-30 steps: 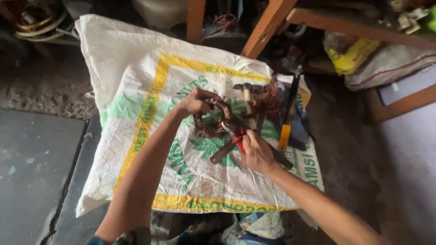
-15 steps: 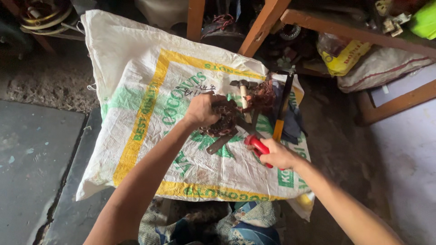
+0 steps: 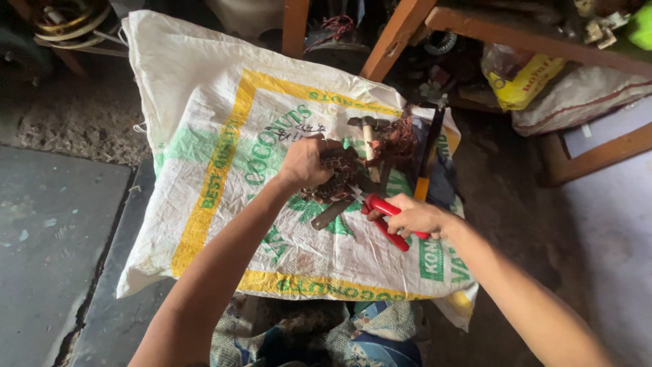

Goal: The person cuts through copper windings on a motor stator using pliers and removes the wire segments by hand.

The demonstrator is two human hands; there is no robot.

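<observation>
My left hand (image 3: pixel 303 162) grips a dark metal part wound with copper wire (image 3: pixel 337 180) that rests on a white woven sack (image 3: pixel 224 136). My right hand (image 3: pixel 415 216) is closed around the red handles of a pair of cutters (image 3: pixel 384 217), whose jaws point at the wound part. A flat dark metal strip (image 3: pixel 331 213) sticks out from under the part toward me.
A hammer (image 3: pixel 367 139) lies beside a tangle of loose copper wire (image 3: pixel 396 139). A tool with an orange handle (image 3: pixel 426 163) lies at the sack's right edge. Wooden legs (image 3: pixel 394 37), a yellow bag (image 3: pixel 517 80) and a wire coil (image 3: pixel 68 17) stand behind.
My right hand has pulled back toward me and now shows the red cutter handles clearly. My left hand has shifted its grip higher on the wound part.
</observation>
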